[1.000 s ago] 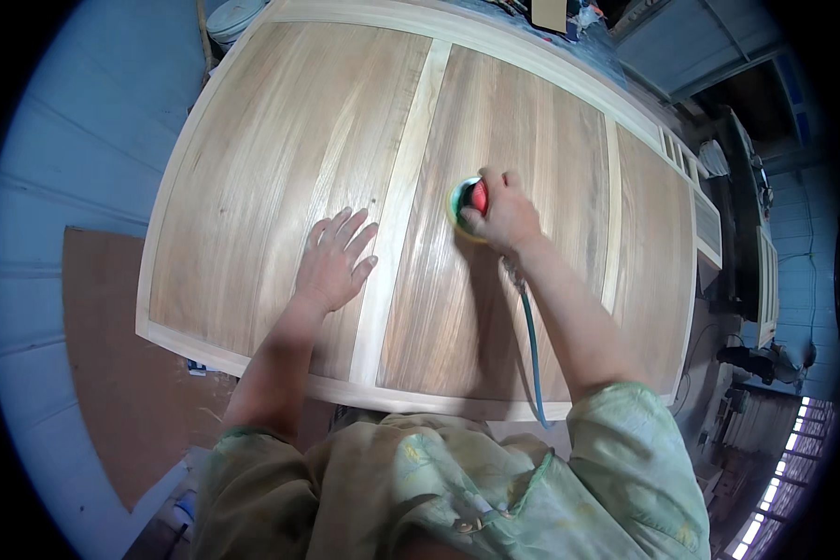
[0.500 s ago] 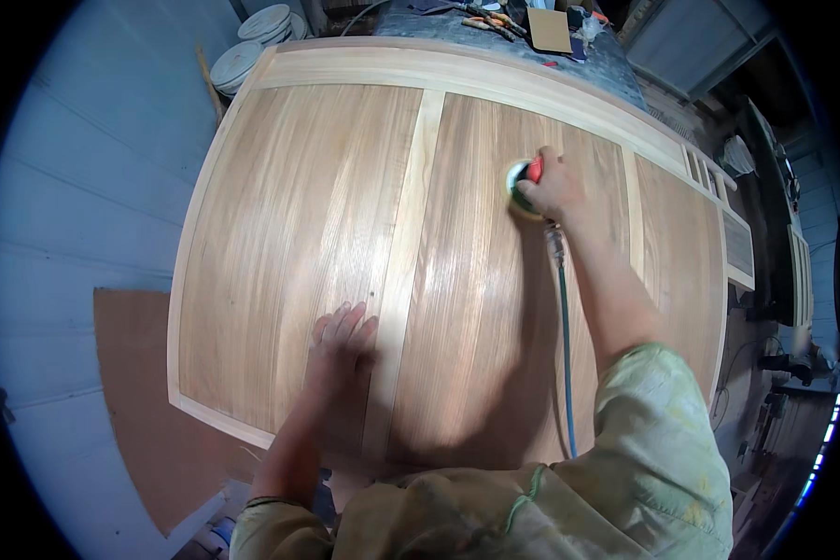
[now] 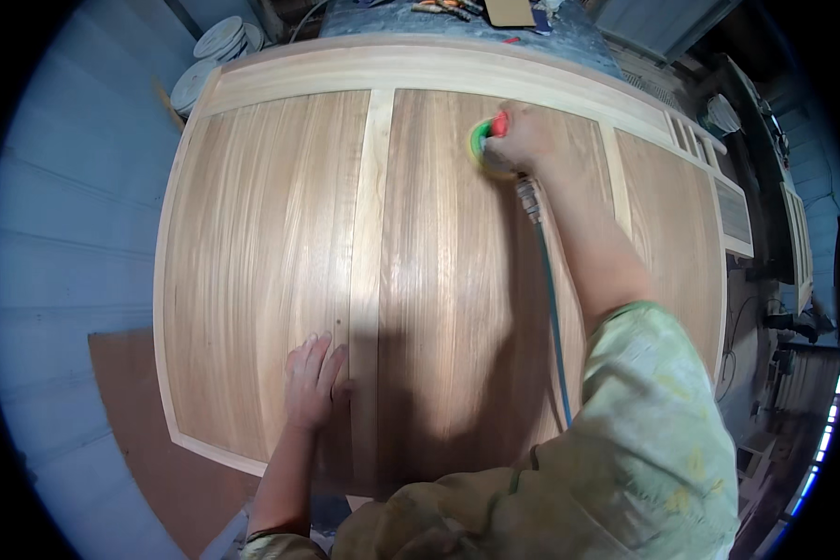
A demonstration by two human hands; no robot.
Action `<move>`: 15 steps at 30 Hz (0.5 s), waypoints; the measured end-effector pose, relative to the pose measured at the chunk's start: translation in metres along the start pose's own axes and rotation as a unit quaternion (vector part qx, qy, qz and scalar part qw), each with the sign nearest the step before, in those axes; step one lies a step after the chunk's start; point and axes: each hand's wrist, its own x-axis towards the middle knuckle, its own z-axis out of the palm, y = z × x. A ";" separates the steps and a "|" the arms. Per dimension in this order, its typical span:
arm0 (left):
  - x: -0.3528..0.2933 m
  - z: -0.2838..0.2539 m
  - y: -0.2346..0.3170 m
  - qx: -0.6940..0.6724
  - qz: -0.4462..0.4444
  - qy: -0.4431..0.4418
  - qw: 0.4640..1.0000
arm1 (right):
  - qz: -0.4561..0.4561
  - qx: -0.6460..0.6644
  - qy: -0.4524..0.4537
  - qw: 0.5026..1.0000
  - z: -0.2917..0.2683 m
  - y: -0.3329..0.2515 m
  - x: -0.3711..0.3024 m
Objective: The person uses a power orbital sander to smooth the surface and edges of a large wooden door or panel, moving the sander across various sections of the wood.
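Observation:
A large framed wooden panel (image 3: 252, 215) lies flat before me, its brown boards set between pale strips. My right hand (image 3: 523, 145) is wrapped round a round air sander (image 3: 482, 140) with a red top and a green and yellow edge. The sander rests on the far part of the middle section. From its metal fitting (image 3: 528, 198) a thin dark green hose (image 3: 552, 317) runs back toward my body. My left hand (image 3: 314, 381) lies on the near part of the left section, fingers stretched out, holding nothing. A small dark spot shows on the wood just beyond its fingertips.
Beyond the panel, a dark worktable (image 3: 383, 21) carries pliers-like tools and a piece of cardboard (image 3: 511, 11). White buckets (image 3: 196, 84) stand at the far left by a pale wall. A brown sheet (image 3: 145, 439) leans at the near left. Slatted woodwork (image 3: 691, 135) adjoins the panel's right end.
My right hand has carried the sander farther away over the middle section. The whole view has shifted a little. My left hand stays on the left section, its fingers straighter.

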 end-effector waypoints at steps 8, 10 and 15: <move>-0.003 0.004 0.001 0.004 -0.011 0.020 1.000 | -0.030 0.007 -0.006 1.000 0.008 0.011 -0.124; -0.003 0.001 0.004 -0.008 -0.010 0.021 1.000 | -0.103 0.035 -0.163 0.981 0.015 -0.039 -0.201; -0.004 0.006 -0.001 0.000 0.006 0.022 1.000 | -0.239 0.025 -0.228 0.943 0.024 -0.033 -0.306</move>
